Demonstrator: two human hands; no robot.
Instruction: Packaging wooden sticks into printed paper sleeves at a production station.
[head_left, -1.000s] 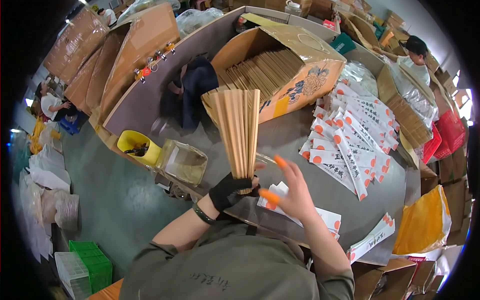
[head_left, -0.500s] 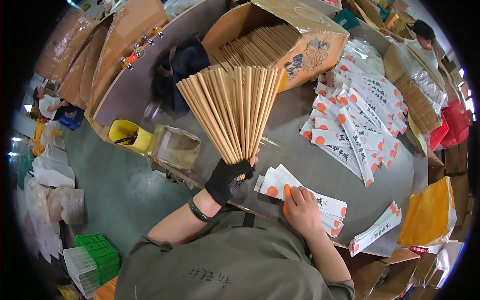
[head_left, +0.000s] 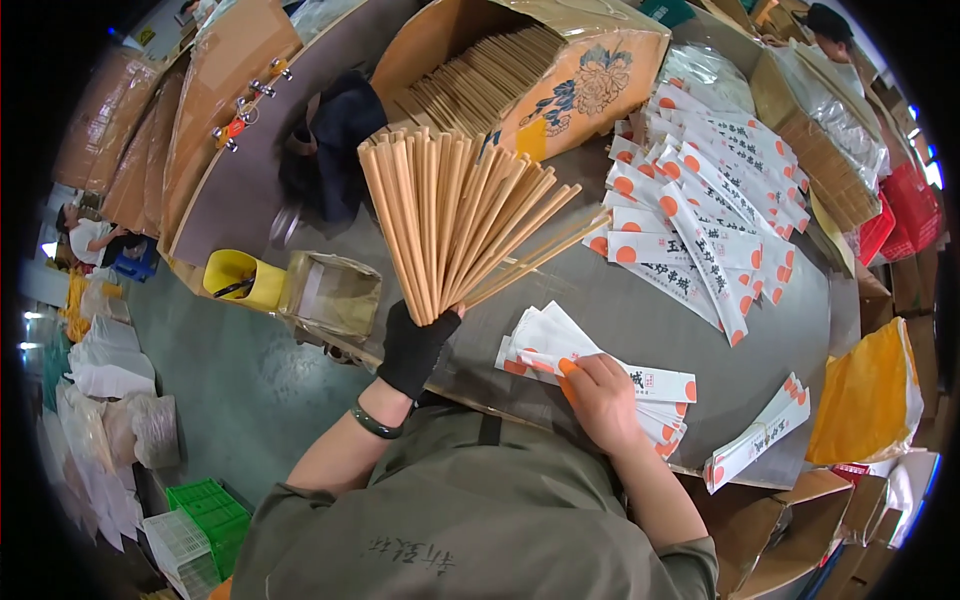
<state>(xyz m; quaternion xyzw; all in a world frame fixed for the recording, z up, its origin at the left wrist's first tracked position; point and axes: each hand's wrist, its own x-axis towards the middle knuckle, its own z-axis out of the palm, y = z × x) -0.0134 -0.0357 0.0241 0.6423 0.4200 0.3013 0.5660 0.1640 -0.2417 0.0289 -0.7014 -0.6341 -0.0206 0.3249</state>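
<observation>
My left hand [head_left: 412, 352], in a black fingerless-looking glove, is closed round the lower ends of a thick bundle of wooden chopsticks [head_left: 430, 220]. Their upper ends fan out, and a pair leans far to the right, apart from the others. My right hand [head_left: 605, 402], with an orange cover on a finger, pinches the top one of a small fanned stack of white paper chopstick sleeves [head_left: 660, 386] at the table's near edge. That sleeve's left end looks slightly raised. Orange dots and black lettering mark the sleeves.
A large heap of sleeves [head_left: 700, 215] covers the right side of the grey table [head_left: 560, 260]. Filled sleeves [head_left: 760, 440] lie at the near right. Behind stands a carton [head_left: 590, 85] of chopsticks. A yellow bin [head_left: 243, 282] and clear box [head_left: 332, 295] sit left. Other people work farther off.
The bundle has tilted and spread, with a pair of chopsticks now swung out to the right. My left hand has shifted left. My right hand now pinches the top sleeve.
</observation>
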